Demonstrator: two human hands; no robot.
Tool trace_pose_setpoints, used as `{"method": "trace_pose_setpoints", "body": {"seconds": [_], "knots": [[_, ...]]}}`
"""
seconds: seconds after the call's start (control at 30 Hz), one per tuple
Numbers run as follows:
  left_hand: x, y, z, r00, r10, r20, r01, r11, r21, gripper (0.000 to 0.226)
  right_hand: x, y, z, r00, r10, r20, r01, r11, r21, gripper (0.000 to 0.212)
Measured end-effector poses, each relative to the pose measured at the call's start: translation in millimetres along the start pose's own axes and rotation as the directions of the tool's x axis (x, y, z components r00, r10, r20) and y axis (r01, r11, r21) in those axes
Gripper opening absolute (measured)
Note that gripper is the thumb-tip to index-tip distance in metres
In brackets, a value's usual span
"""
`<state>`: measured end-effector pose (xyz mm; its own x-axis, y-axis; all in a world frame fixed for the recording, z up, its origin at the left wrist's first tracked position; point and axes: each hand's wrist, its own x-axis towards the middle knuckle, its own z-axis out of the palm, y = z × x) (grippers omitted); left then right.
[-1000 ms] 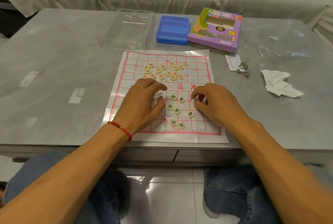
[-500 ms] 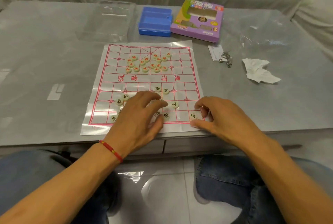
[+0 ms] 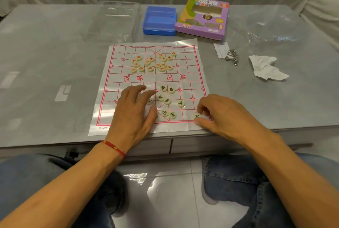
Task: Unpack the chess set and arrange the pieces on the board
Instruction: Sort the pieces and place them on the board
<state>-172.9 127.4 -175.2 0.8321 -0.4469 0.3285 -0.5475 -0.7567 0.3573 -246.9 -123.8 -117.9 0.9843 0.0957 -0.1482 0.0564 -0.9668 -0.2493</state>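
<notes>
Step in hand: placing a black-marked disc (image 3: 197, 116) on the near right corner of the board sheet (image 3: 117, 88); judged from its spot, this is a chariot going to its corner point.
Right hand (image 3: 222, 115): fingers curled, thumb and fingertips pinching that corner disc against the sheet.
Left hand (image 3: 134, 107): spread wide and flat over the near left half of the sheet, fingers straight, holding nothing; it partly covers one disc (image 3: 150, 101), and whether others lie under it I cannot tell.
How to do it well: centre the disc on the line crossing, not inside a square; keep the left palm pressing the thin sheet so it does not slide; lift clear without nudging neighbours.
Black pieces (image 3: 167, 101): eight readable discs loose on the near half, one more half hidden, plus the corner one; none of the loose ones looks placed.
Red pieces (image 3: 152, 62): about sixteen, clustered on the far half, still unsorted.
Progress: early, by my reading; almost every piece awaits its point.
Elsewhere on the table (image 3: 45, 62): one clear lid (image 3: 113, 20), one blue case (image 3: 159, 20), one purple carton (image 3: 203, 18), one metal ring puzzle (image 3: 232, 58), one crumpled tissue (image 3: 266, 68).
</notes>
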Motion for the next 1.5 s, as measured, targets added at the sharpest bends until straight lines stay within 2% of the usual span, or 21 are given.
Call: {"method": "trace_pose_setpoints", "body": {"seconds": [0.1, 0.3, 0.53, 0.73, 0.8, 0.87, 0.97, 1.13, 1.37, 1.5], "knots": [[-0.3, -0.2, 3.2, 0.999, -0.03, -0.019, 0.03, 1.0, -0.004, 0.049, 0.2, 1.2, -1.9, 0.999, -0.025, 0.026, 0.024, 0.999, 0.047, 0.025], [0.3, -1.3, 4.5, 0.999, -0.036, -0.031, 0.036, 0.999, 0.015, 0.049, -3.2, 5.4, -0.8, 0.999, -0.017, 0.051, 0.01, 0.992, 0.124, 0.035], [0.2, -1.2, 5.2, 0.999, -0.025, -0.03, 0.026, 0.999, 0.031, 0.05, -3.3, 5.1, -1.6, 0.998, -0.041, 0.037, 0.036, 0.989, 0.141, 0.026], [0.2, -0.8, 5.0, 0.999, -0.021, -0.032, 0.022, 0.999, 0.039, 0.048, -1.9, 8.3, -1.8, 0.997, -0.049, 0.056, 0.04, 0.987, 0.158, 0.028], [0.0, -0.4, 4.8, 0.999, -0.016, -0.033, 0.017, 0.999, 0.042, 0.046, -2.2, 7.9, -3.5, 0.998, -0.052, 0.035, 0.045, 0.986, 0.163, 0.03], [0.0, 0.0, 4.3, 0.999, -0.019, -0.034, 0.02, 0.999, 0.043, 0.045, -1.0, 0.8, -3.8, 0.997, -0.07, -0.045, 0.077, 0.98, 0.184, 0.03], [-0.4, 1.0, 3.6, 0.998, -0.021, -0.052, 0.022, 0.999, 0.027, 0.044, 7.1, -20.6, 3.5, 0.976, -0.152, -0.159, 0.172, 0.978, 0.12, 0.028], [-3.1, 2.9, -1.9, 0.991, -0.033, -0.13, 0.025, 0.998, -0.062, 0.035, 23.2, -43.2, 16.1, 0.963, -0.23, -0.141, 0.232, 0.973, -0.005, 0.034], [-4.1, 2.3, -3.7, 0.994, 0.0, -0.111, -0.007, 0.998, -0.059, 0.035, 25.6, -38.1, 13.0, 0.985, -0.137, -0.102, 0.142, 0.989, 0.043, 0.025], [-2.9, 5.7, -3.8, 0.991, 0.063, -0.121, -0.067, 0.997, -0.029, 0.028, 29.3, -4.7, -8.6, 0.975, 0.09, -0.205, -0.067, 0.991, 0.118, 0.023]]}}
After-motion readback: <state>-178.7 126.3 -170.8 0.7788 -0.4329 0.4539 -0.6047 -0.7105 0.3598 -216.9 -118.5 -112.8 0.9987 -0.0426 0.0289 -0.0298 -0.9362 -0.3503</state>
